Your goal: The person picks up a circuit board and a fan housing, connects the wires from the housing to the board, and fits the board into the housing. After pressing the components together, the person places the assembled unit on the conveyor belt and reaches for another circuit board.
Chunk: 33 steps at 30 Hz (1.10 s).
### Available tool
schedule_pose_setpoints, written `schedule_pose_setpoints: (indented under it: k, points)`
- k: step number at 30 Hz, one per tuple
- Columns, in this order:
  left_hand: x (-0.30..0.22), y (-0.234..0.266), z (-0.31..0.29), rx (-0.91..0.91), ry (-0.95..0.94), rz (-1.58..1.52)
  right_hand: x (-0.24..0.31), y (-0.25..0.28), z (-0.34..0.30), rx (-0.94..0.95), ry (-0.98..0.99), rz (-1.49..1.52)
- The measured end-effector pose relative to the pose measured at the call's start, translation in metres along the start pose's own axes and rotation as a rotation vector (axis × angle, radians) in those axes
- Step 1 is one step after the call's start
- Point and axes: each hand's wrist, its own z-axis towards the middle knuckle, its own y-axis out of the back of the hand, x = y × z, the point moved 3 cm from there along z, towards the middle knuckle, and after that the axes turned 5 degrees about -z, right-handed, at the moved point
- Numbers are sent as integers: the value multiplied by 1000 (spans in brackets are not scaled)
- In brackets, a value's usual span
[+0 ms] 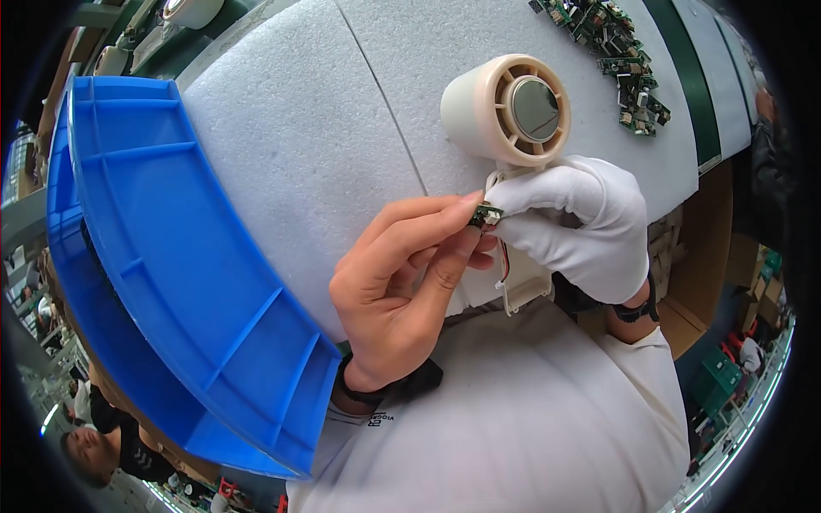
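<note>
Pinched in the bare fingers of my left hand (406, 278) is a small green circuit board (486, 215) with a pale connector on it. My right hand (581, 222), in a white glove, is closed round the handle of a cream handheld fan, its thumb side close to the board. The round fan head (470, 107), with a shiny silver disc in its middle, points away from me. Below the fingers shows the opened handle shell (528, 292), with thin red and dark wires (505, 261) ending in a small white plug. The glove hides most of the handle.
A pile of green circuit boards (629, 73) lies at the far right on the white foam mat (282, 94). A large blue plastic bin (201, 248) stands at the left. At the right is a cardboard box (705, 256); another person (111, 449) appears at lower left.
</note>
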Motion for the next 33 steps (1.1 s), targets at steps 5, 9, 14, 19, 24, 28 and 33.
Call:
schedule_pose_setpoints:
  k: [5, 9, 14, 19, 24, 28, 33]
  points:
    - [0, 4, 1, 43, 3, -4, 4, -1, 1, -6, -63, 72]
    - [2, 4, 0, 42, -20, 54, 2, 0, 2, 12, -23, 35]
    - [3, -3, -1, -9, -142, 265, -1, 2, 2, 9, -32, -8]
    - [6, -13, -3, -85, -248, 377, 2, 3, 1, -51, -55, -25]
    - [5, -13, -2, -113, -226, 252, 21, 17, -6, -59, 75, -380]
    - [2, -12, -2, -102, -180, 200, 39, 20, -13, 85, 389, -671]
    - [1, -11, -1, -64, -163, 207, 36, 14, -13, 127, 437, -706]
